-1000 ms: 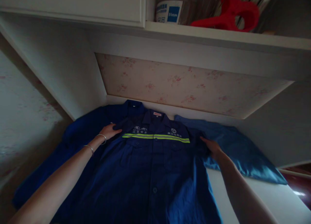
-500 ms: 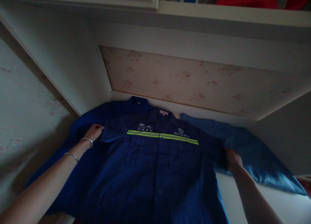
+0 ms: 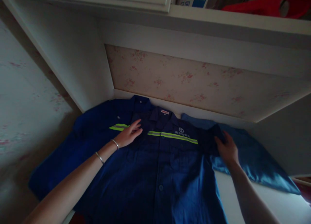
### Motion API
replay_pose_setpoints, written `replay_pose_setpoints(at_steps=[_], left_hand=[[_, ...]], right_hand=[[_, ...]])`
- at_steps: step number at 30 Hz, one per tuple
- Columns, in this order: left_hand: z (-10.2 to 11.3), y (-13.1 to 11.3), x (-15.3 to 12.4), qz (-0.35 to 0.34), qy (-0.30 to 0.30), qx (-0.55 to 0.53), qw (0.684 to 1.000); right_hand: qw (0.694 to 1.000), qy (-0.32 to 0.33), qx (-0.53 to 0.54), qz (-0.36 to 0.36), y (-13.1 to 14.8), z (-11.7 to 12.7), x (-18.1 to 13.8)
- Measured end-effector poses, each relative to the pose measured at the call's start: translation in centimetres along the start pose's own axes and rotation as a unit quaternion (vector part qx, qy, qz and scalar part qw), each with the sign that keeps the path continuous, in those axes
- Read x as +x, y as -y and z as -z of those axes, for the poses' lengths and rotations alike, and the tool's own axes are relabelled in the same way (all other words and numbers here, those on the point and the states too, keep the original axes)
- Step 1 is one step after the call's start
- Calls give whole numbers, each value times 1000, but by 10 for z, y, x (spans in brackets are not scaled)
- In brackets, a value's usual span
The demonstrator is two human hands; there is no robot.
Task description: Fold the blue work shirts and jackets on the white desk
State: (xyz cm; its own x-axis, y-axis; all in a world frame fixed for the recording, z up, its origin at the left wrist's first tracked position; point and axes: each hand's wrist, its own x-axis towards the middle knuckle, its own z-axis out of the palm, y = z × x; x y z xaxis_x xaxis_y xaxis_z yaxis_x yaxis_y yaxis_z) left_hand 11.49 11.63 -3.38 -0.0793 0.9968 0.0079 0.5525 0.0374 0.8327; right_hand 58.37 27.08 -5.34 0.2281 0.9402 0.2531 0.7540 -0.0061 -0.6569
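The dark blue work shirt with a yellow-green reflective stripe across the chest [image 3: 160,165] lies spread flat, front side up, on the white surface [image 3: 272,201] in the alcove, and its collar is near the wall with the pale flowered wallpaper [image 3: 194,81]. The left hand [image 3: 128,135] rests flat on the chest of the shirt with fingers stretched out, covering a part of the stripe, and two thin bracelets are on this arm. The right hand [image 3: 227,149] lies on the right shoulder of the shirt with fingers loosely spread, not gripping anything, just beside a lighter blue cloth [image 3: 255,159], while one more blue garment [image 3: 97,127] lies under the shirt on the left side.
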Motion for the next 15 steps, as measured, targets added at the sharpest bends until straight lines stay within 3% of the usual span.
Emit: replay_pose_setpoints(at_steps=[2,6,10,12,15], left_hand=[[-25,3,-7,-19,20,64,998],[-48,4,-36,-40,-22,107,993],[-46,3,-104,-18,-169,127,977],[-44,12,-150,35,-240,123,962],[-49,37,-218,141,-332,97,928]], right_hand=[[997,41,-4,65,31,1,-14],[958,245,61,133,79,-2,-65],[899,389,198,24,84,17,-129],[859,433,267,-59,67,38,-164],[822,455,284,-192,20,70,-220]])
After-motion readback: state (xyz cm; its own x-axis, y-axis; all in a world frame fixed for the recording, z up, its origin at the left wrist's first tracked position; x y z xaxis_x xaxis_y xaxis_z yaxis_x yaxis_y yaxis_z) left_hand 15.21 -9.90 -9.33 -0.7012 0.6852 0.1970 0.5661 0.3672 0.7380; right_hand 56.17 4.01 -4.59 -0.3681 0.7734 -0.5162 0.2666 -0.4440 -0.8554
